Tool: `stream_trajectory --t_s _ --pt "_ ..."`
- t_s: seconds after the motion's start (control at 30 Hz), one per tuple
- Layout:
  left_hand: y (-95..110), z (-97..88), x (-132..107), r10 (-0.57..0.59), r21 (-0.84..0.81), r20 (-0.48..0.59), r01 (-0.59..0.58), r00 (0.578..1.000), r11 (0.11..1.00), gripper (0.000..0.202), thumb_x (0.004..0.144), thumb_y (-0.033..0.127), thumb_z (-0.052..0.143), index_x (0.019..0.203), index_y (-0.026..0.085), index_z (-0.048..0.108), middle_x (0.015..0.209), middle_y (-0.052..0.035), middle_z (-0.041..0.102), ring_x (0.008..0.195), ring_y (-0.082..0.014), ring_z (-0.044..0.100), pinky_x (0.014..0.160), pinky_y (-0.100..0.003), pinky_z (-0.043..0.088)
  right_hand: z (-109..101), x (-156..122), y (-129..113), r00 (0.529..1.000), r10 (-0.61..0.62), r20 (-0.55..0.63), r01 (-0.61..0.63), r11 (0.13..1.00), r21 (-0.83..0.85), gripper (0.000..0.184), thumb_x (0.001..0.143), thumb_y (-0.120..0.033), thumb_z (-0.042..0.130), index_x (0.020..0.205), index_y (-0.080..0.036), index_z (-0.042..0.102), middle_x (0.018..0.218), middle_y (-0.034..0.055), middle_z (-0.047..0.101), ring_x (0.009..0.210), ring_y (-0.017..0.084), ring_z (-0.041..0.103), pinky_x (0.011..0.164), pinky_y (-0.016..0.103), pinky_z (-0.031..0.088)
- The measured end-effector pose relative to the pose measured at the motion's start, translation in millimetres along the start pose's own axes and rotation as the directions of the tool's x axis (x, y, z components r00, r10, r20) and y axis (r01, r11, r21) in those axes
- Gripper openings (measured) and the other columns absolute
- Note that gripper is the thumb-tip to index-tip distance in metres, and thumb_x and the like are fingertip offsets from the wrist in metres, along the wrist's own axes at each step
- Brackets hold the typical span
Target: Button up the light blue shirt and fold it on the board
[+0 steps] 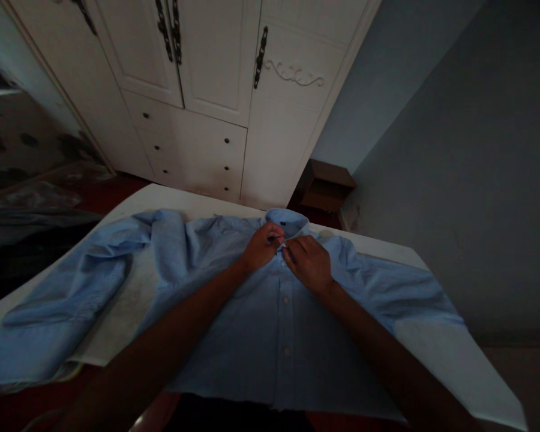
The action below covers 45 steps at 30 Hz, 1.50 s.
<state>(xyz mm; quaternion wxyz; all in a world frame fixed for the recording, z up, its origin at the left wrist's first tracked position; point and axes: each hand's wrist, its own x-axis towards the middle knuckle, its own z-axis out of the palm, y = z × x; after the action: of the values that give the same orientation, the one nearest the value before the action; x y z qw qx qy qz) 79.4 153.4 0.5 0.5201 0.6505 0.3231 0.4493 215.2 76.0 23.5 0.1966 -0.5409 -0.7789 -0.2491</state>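
A light blue button-up shirt [252,312] lies front up on a white table [450,354], collar [288,219] at the far side and sleeves spread to both sides. My left hand [261,245] pinches the shirt front just below the collar. My right hand [309,261] is closed on the other edge of the placket at the same spot, fingertips almost touching the left hand. White buttons [286,299] run down the closed placket toward me.
A white wardrobe [216,90] with dark handles and small drawers stands beyond the table. A brown wooden stand [326,186] sits in the corner by a grey wall. Dark clutter fills the floor at left [22,222].
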Motion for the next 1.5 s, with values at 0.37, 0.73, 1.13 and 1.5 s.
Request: stream_trajectory --t_s 0.37,0.73,1.13,1.5 --pt "0 2.6 -1 0.032 0.037 -0.016 -0.032 0.999 0.999 0.013 0.074 0.007 0.057 0.075 0.018 0.051 0.072 0.0024 0.057 0.074 -0.0121 0.058 0.074 -0.026 0.046 16 -7 -1 0.988 0.153 0.006 -0.153 0.985 0.086 0.013 0.088 -0.024 0.052 0.085 -0.019 0.063 0.078 0.0044 0.066 0.077 0.017 0.058 0.063 0.026 0.038" --pt "6 5.6 -6 0.058 0.123 -0.066 -0.049 0.996 0.991 0.011 0.076 0.01 0.058 0.078 0.019 0.052 0.079 0.0013 0.061 0.08 -0.0127 0.06 0.081 -0.029 0.049 7 -9 -13 0.927 0.374 0.037 -0.372 0.898 0.235 0.022 0.092 -0.036 0.054 0.083 -0.02 0.067 0.076 0.0059 0.069 0.071 0.02 0.059 0.064 0.029 0.041" --pt "8 2.6 -9 0.185 0.302 -0.001 -0.176 0.983 0.937 0.012 0.078 0.014 0.057 0.089 0.02 0.057 0.085 -0.0013 0.066 0.086 -0.0172 0.061 0.089 -0.035 0.044 14 -6 -8 0.877 0.48 0.021 -0.427 0.759 0.491 0.012 0.08 -0.03 0.062 0.072 -0.021 0.061 0.065 -0.0002 0.063 0.059 0.015 0.056 0.06 0.027 0.044" --pt "21 -10.9 -7 0.248 0.56 0.163 -0.296 0.955 0.774 0.027 0.077 0.019 0.063 0.104 0.02 0.063 0.088 -0.0042 0.07 0.093 -0.0236 0.063 0.094 -0.04 0.04 19 -12 -10 0.884 0.457 -0.095 -0.34 0.77 0.541 0.008 0.082 -0.029 0.061 0.077 -0.022 0.062 0.068 -0.0004 0.062 0.06 0.014 0.056 0.062 0.028 0.047"
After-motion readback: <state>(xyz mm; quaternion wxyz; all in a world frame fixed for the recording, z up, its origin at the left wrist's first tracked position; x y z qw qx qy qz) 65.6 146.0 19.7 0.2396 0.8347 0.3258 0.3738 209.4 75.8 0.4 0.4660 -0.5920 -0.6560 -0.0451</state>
